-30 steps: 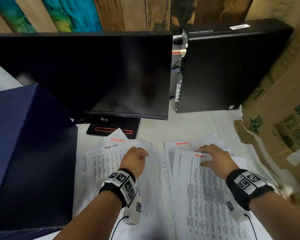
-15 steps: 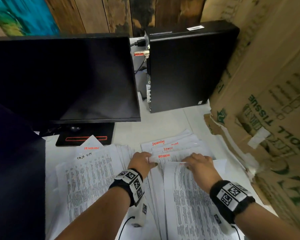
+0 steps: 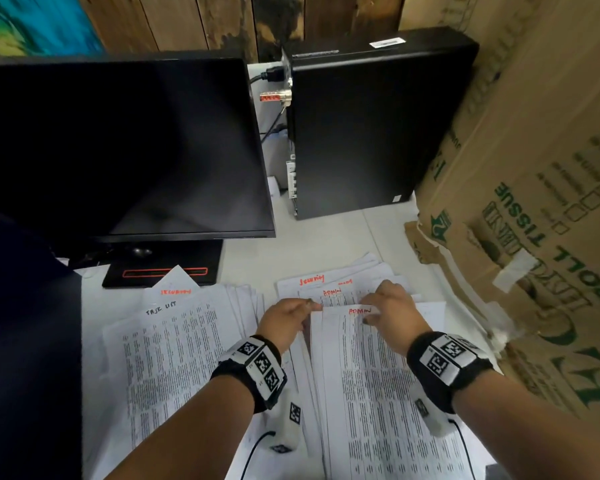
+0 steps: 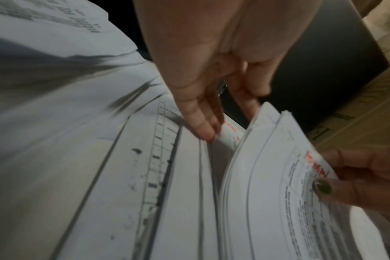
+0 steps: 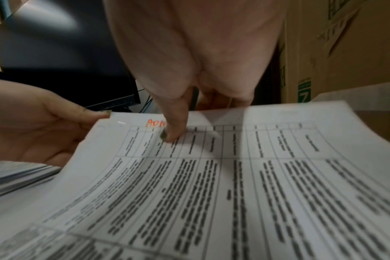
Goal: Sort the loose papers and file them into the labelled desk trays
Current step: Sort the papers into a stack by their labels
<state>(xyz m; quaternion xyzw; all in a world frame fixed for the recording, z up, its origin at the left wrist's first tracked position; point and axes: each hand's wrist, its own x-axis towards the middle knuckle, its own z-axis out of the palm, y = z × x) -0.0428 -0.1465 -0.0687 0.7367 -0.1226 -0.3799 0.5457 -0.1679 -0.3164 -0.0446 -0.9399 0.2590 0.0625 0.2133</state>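
Printed sheets lie in two spreads on the white desk [image 3: 326,237]. The left pile [image 3: 174,358] is headed "TASK LIST", with a red-labelled sheet behind it. The right pile holds a sheaf marked ADMIN in red [image 3: 368,375], with more ADMIN and Security sheets [image 3: 312,280] fanned behind it. My left hand [image 3: 309,306] pinches the sheaf's top left corner [image 5: 109,119]. My right hand [image 3: 371,308] holds its top edge, thumb [image 5: 172,133] on the print and fingers underneath. In the left wrist view the sheaf [image 4: 267,176] is lifted off the sheets below.
A dark monitor [image 3: 125,150] on its stand [image 3: 163,268] fills the back left, with a black computer tower [image 3: 368,126] beside it. Cardboard boxes [image 3: 534,220] wall off the right side. A dark blue box [image 3: 25,341] stands at the left edge.
My left hand has left the left pile and come across to the ADMIN sheaf's corner. My right hand has taken hold of the sheaf's top edge and it has lifted. The head view has swung right.
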